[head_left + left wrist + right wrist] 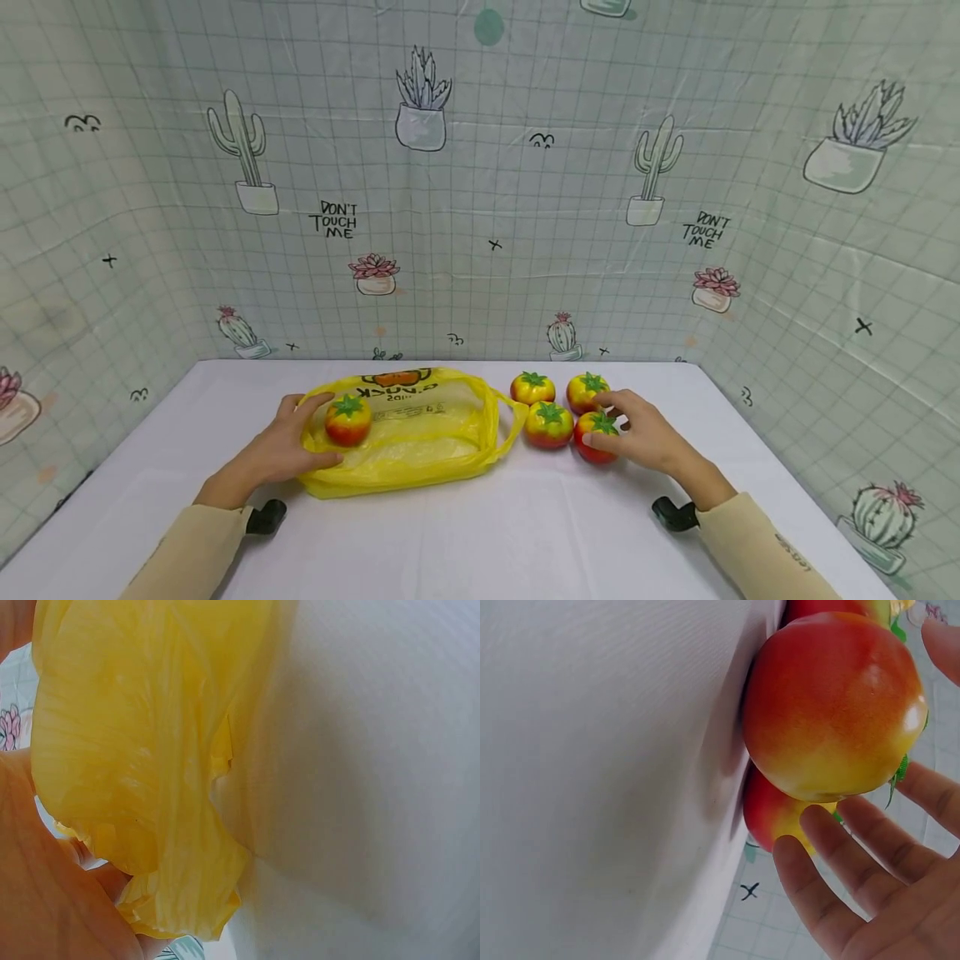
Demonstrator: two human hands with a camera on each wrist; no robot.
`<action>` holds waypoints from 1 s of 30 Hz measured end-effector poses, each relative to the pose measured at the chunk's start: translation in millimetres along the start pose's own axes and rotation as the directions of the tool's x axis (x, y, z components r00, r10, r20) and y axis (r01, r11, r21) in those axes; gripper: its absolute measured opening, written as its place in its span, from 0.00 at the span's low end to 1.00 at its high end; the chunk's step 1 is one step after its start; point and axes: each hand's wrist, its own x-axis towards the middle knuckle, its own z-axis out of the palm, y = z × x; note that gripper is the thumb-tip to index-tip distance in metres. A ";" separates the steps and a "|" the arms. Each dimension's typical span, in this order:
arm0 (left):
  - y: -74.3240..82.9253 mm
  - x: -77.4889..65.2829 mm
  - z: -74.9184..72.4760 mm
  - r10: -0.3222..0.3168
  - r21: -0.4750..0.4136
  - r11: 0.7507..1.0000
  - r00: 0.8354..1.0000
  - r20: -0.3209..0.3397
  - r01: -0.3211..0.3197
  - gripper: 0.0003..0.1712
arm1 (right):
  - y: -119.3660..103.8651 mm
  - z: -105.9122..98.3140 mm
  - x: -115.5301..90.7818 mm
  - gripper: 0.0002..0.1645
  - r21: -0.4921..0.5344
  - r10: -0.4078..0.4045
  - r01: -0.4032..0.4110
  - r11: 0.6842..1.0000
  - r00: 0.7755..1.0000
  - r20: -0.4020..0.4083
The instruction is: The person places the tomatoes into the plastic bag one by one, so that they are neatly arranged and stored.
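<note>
A yellow plastic bag lies on its side with its mouth spread, and one red-yellow tomato with a green leafy top sits at its left end. My left hand grips the bag's left edge, thumb and fingers spread either side of that tomato; the left wrist view shows fingers partly hidden behind the bag. To the right, my right hand reaches around the front right tomato, fingers extended and loosely spread. In the right wrist view, fingertips lie close beside the tomato; contact is unclear.
Three more tomatoes cluster there: a front left tomato, a back left tomato and a back right tomato. The bag's handle loop reaches toward them. Patterned cloth walls enclose the white table.
</note>
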 end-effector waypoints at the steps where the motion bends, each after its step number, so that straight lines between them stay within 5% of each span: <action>1: 0.2 0.0 -0.1 -0.002 0.001 1.000 1.000 0.000 0.002 0.54 | 0.5 0.5 -0.1 0.37 0.005 -0.002 0.002 1.000 1.000 0.002; 30: 0.4 -0.4 0.3 -0.012 0.003 1.000 1.000 0.007 0.012 0.55 | 2.2 3.5 0.8 0.30 0.000 -0.014 0.014 1.000 0.999 0.052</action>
